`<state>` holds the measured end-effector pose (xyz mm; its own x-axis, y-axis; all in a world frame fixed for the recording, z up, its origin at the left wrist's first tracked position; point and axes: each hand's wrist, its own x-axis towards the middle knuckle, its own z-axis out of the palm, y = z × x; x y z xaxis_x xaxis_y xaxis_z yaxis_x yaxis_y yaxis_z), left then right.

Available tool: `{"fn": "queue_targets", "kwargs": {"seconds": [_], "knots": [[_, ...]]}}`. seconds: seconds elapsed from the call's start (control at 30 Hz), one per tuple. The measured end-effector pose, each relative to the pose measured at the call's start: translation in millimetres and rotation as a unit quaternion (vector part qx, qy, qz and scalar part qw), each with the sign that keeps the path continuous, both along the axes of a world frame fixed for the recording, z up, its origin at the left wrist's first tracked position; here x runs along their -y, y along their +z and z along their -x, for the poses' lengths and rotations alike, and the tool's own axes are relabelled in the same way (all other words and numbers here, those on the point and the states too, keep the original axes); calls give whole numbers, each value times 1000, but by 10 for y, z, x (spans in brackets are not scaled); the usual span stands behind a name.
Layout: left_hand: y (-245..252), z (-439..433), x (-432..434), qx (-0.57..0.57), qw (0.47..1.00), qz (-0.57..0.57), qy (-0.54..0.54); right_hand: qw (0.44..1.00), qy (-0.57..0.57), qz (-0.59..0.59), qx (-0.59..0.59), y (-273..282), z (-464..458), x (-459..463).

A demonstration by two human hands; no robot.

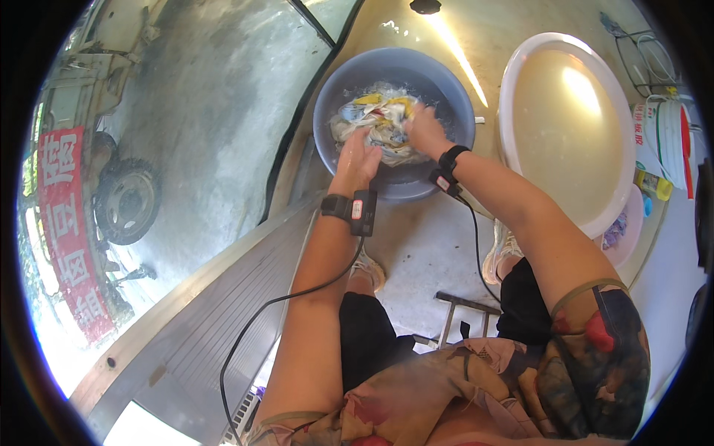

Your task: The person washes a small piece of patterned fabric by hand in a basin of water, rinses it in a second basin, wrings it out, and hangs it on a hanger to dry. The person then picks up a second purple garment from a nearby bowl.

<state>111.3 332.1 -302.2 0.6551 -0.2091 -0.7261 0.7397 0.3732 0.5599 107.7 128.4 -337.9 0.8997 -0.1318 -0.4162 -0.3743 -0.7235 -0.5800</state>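
A blue-grey plastic basin (396,187) stands on the floor before me with water in it. Wet white cloth (385,134) with yellow, blue and red patches lies bunched in the water. My left hand (360,159) is at the cloth's near left edge, its thumb and fingers apart; whether it pinches any cloth is unclear. On the cloth's right side my right hand (427,131) is closed on a part of it, slightly blurred. Each wrist wears a black strap with a small cabled device.
At right stands a large oval white tub (569,134) of cloudy water. Beyond it are a white bucket (661,142), a yellow-capped bottle (655,185) and a pink basin (622,228). A ribbed metal panel (240,295) runs along my left. My feet flank the floor near the blue-grey basin.
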Motion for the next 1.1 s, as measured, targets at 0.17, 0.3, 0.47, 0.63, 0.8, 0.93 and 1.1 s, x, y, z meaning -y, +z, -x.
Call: {"fn": "queue_targets", "kwargs": {"seconds": [0.17, 0.3, 0.47, 0.63, 0.8, 0.93, 1.1], "knots": [[-28, 91, 77, 62, 996, -30, -56, 997, -81, 9, 15, 4, 1, -94], [159, 50, 219, -92, 976, 163, 108, 967, 7, -231, 108, 481, -6, -376], [470, -91, 111, -115, 965, 223, 81, 932, 80, -350, 50, 1193, 375, -580], [450, -11, 231, -77, 983, 111, 126, 950, 169, -243, 102, 1284, 95, -525], [348, 107, 433, 4, 972, 173, 161, 984, 34, -31, 173, 1033, -115, -510], [403, -11, 221, 0, 982, 58, 178, 937, 231, -127, 227, 911, 180, -529], [596, -90, 217, 101, 961, 188, 175, 964, 2, -266, -11, 802, 208, -213]]}}
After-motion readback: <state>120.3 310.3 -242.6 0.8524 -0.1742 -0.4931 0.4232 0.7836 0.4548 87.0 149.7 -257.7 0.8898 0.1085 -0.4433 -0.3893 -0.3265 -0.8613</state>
